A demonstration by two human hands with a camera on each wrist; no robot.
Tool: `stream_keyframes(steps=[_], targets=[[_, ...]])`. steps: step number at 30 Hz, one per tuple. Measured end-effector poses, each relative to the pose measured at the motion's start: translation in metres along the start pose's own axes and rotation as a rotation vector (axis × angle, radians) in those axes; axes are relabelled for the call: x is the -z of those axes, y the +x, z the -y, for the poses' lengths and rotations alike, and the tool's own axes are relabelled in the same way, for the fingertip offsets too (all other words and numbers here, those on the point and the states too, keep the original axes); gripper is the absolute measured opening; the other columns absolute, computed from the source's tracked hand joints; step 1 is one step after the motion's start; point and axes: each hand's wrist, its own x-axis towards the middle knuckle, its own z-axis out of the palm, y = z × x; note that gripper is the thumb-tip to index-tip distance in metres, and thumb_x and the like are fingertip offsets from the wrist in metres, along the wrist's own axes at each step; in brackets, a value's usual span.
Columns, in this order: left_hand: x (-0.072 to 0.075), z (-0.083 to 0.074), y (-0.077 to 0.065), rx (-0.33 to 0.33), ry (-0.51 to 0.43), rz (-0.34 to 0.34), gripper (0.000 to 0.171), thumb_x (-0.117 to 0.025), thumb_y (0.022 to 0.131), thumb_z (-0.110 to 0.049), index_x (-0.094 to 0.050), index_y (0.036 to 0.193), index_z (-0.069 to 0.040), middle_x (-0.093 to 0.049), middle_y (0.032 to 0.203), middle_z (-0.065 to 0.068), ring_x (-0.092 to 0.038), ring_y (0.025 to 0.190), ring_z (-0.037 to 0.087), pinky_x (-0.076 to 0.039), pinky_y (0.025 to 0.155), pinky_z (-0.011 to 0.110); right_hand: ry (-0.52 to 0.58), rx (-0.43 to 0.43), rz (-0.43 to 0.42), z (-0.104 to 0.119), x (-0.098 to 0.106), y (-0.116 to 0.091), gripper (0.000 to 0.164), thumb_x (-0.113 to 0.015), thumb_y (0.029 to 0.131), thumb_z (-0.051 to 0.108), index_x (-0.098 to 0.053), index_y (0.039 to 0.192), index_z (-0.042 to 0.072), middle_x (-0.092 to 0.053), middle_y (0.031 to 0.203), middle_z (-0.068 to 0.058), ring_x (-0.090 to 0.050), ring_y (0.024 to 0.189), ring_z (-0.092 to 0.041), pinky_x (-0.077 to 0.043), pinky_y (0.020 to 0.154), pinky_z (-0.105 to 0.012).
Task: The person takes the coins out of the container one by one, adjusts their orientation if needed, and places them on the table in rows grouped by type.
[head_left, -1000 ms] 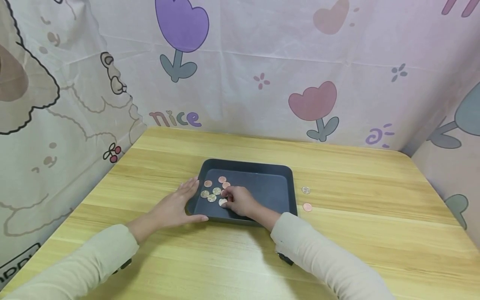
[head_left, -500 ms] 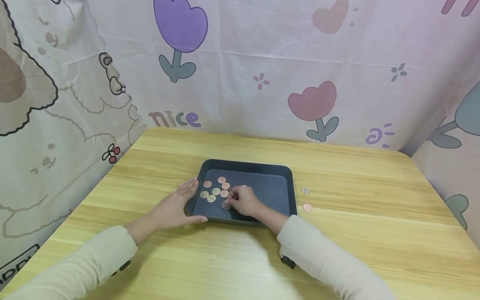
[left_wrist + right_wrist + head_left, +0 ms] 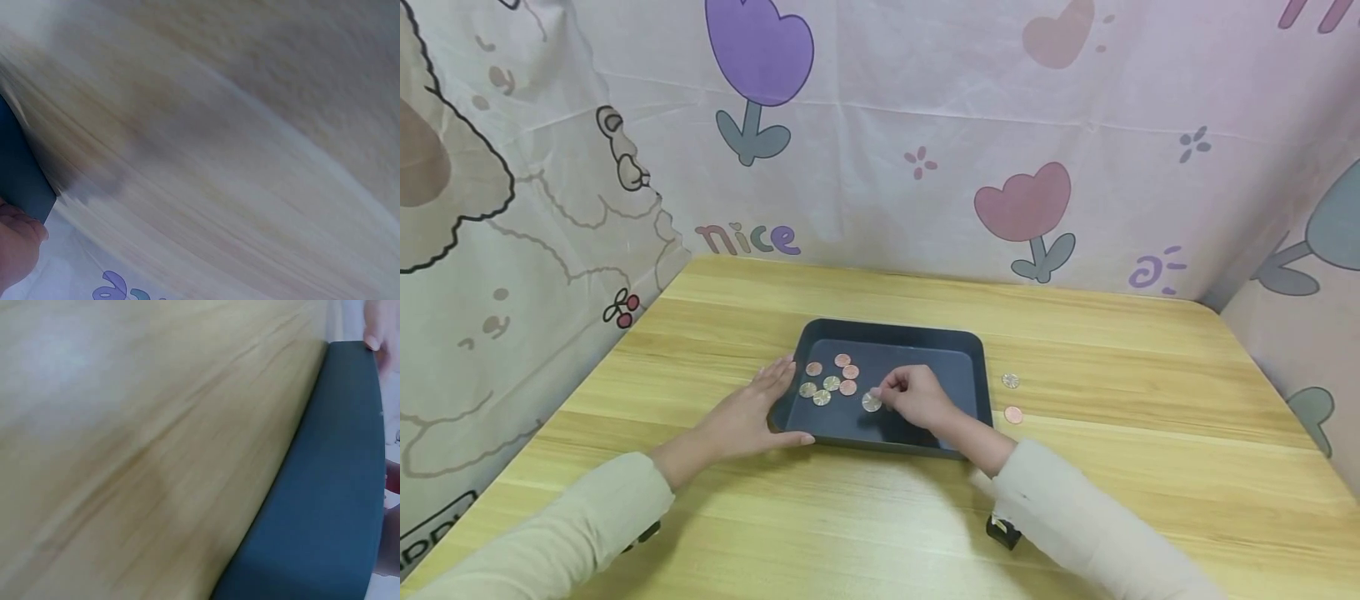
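In the head view, a dark shallow tray (image 3: 943, 367) lies on the wooden table. My left hand (image 3: 745, 419) is spread against its left end, fingers fairly straight along the side and the thumb at the front rim. Over the tray's middle, my right hand (image 3: 919, 398) pinches a pale, silvery coin (image 3: 871, 403) between thumb and fingertips, tilted up. Several coins lie flat in the tray's left half: coppery ones such as this coin (image 3: 842, 360), and yellowish ones such as this coin (image 3: 822, 397). The right wrist view shows the tray's outer wall (image 3: 319, 475).
To the right of the tray, a silvery coin (image 3: 1011, 381) and a copper coin (image 3: 1013, 415) lie on the table (image 3: 1120, 417). A printed cloth (image 3: 880, 125) hangs behind the table and along its sides.
My right hand has drawn the silvery coin rightward, away from the other coins, and has tilted it up. The left hand stays at the tray's left end.
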Motion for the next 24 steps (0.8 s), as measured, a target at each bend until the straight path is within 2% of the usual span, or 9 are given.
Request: stream_keyframes(steps=[10,17,24], targets=[[0.000,0.000,-0.001,0.003,-0.012,0.007,0.110,-0.062,0.070,-0.069,-0.024,0.145,0.003,-0.017,0.154,0.019,-0.022,0.140,0.040,-0.025,0.111,0.053,-0.010,-0.111,-0.044,-0.004,0.029,-0.011,0.019,-0.066,0.086,0.016,-0.063,0.072,0.003,-0.050,0.055,0.003,-0.037,0.050,-0.010,-0.031,0.047,-0.022],[-0.001,0.000,-0.002,-0.007,-0.010,-0.018,0.109,-0.064,0.070,-0.067,-0.027,0.143,0.004,-0.021,0.152,0.020,-0.025,0.138,0.041,-0.029,0.110,0.055,0.075,-0.135,-0.049,-0.012,0.057,-0.020,0.019,-0.062,0.088,0.014,-0.062,0.080,-0.004,-0.049,0.057,0.003,-0.035,0.044,-0.006,-0.029,0.042,-0.018],[0.000,-0.001,-0.002,0.008,0.000,-0.009,0.109,-0.064,0.070,-0.067,-0.027,0.143,0.004,-0.022,0.152,0.021,-0.025,0.137,0.044,-0.031,0.107,0.057,0.131,-0.203,-0.096,-0.024,0.091,-0.031,0.018,-0.060,0.089,0.016,-0.058,0.084,0.000,-0.048,0.060,0.004,-0.033,0.042,-0.003,-0.026,0.039,-0.016]])
